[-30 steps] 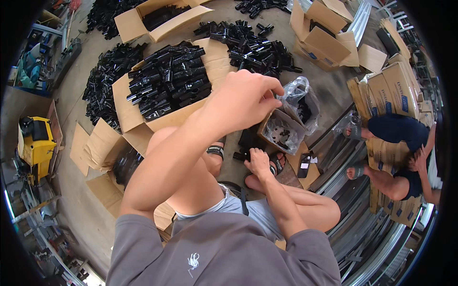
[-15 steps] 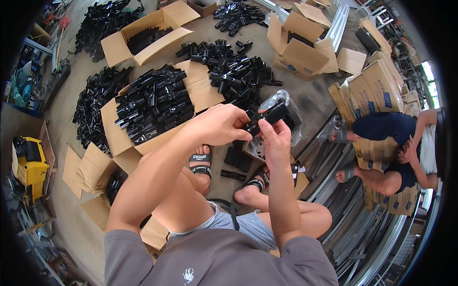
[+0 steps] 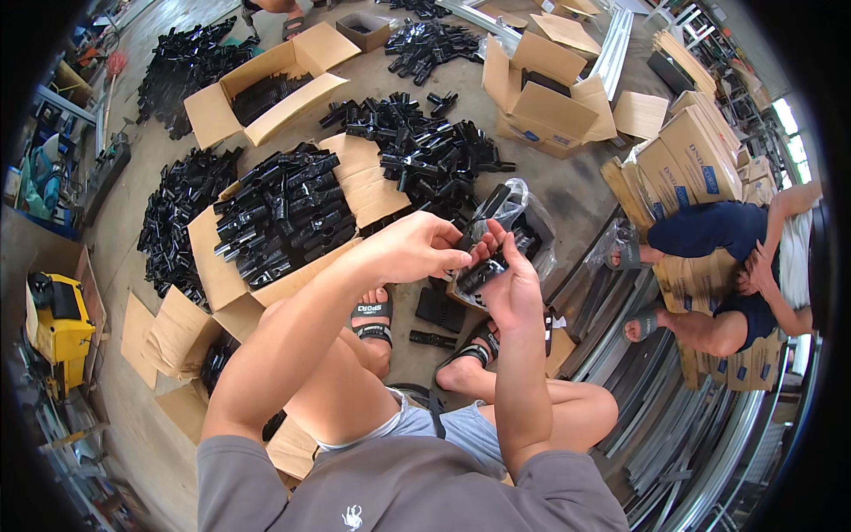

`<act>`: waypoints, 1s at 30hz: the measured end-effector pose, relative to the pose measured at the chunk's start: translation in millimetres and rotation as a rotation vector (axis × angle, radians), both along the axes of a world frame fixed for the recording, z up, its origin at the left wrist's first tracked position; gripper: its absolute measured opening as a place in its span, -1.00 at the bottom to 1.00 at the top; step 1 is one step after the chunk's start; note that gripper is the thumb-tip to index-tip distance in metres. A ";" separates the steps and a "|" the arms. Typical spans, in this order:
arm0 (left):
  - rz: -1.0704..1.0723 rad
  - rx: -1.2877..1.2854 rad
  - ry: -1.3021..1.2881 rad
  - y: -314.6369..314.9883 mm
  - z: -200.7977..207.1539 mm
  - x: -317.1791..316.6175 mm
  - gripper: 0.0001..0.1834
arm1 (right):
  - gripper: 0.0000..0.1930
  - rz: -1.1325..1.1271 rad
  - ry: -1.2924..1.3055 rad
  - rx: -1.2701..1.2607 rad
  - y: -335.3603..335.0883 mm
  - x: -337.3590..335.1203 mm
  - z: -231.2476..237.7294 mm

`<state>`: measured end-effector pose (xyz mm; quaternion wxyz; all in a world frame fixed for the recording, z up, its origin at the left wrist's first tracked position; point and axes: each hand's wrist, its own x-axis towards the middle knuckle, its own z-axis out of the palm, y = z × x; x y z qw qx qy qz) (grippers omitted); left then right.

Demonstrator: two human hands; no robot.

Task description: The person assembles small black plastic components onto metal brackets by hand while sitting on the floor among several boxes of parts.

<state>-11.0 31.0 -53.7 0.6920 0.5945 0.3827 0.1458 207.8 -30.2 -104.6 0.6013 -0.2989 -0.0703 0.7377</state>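
My left hand (image 3: 427, 248) is bent over the near side of a plastic-lined box, thumb and fingers closing at the lower end of a long black tubular part (image 3: 489, 206). My right hand (image 3: 514, 279) is turned palm inward, its fingers curled by a glossy black tubular piece (image 3: 481, 273). The fingertips of both hands almost meet; whether the two black pieces join is hidden. Clear plastic bag (image 3: 542, 239) lines the box beneath, with more black parts inside. A flat black piece (image 3: 440, 308) and a short black tube (image 3: 433, 340) lie on the floor between my feet.
To the left, an open carton (image 3: 206, 253) is filled with black parts. Loose heaps (image 3: 425, 146) surround it. Another open carton (image 3: 541, 115) stands at the far right. A seated person (image 3: 722, 235) is at right beside stacked boxes and long metal profiles (image 3: 638, 390).
My right hand has turned and lowered slightly, bringing a glossy black piece below the fingertips. My left hand has dropped a little. The view has shifted, showing another person's foot at the top.
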 end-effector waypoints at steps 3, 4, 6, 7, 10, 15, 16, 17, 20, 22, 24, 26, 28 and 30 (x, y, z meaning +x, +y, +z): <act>-0.025 0.140 0.127 -3.3 2.8 2.2 -0.55 | -0.51 -0.056 -0.206 0.005 -0.8 -8.3 16.0; -0.034 0.239 0.191 -5.4 5.3 3.9 -0.56 | -0.52 -0.094 -0.256 0.007 0.0 -9.0 20.6; -0.022 0.291 0.258 -13.7 19.4 12.2 -0.57 | -0.49 -0.112 -0.301 0.021 3.7 -4.4 20.8; 0.006 0.361 0.294 -18.7 17.4 16.4 -0.57 | -0.49 -0.091 -0.197 0.020 5.8 -3.9 22.0; 0.056 0.483 0.353 -30.7 19.5 29.0 -0.58 | -0.47 -0.096 -0.113 0.029 4.6 -8.7 26.4; 0.082 0.460 0.265 -38.2 22.4 35.8 -0.58 | -0.43 -0.157 -0.113 0.146 -3.8 -7.1 31.9; 0.078 0.458 0.263 -40.2 20.4 36.0 -0.58 | -0.42 -0.152 -0.085 0.158 -5.5 -7.9 34.8; 0.127 0.435 0.239 -42.3 17.7 36.5 -0.58 | -0.42 -0.157 -0.087 0.159 -6.1 -8.1 33.5; 0.215 0.395 0.180 -46.8 10.9 39.9 -0.58 | -0.42 -0.193 -0.080 0.155 -7.6 -5.7 22.4; 0.256 0.377 0.150 -48.2 12.7 40.3 -0.59 | -0.47 -0.199 -0.041 0.167 -8.9 -2.3 15.6; 0.203 0.459 0.235 -50.1 20.3 40.9 -0.60 | -0.50 -0.203 -0.011 0.163 -9.2 -2.9 16.0; 0.203 0.492 0.250 -51.7 16.1 40.9 -0.61 | -0.54 -0.205 0.020 0.160 -9.8 -3.4 16.6; 0.204 0.527 0.265 -52.5 14.3 39.6 -0.62 | -0.55 -0.165 -0.019 0.171 -10.9 -3.0 16.6; 0.194 0.557 0.265 -52.9 13.1 38.6 -0.61 | -0.56 -0.145 -0.038 0.173 -12.3 -1.0 14.9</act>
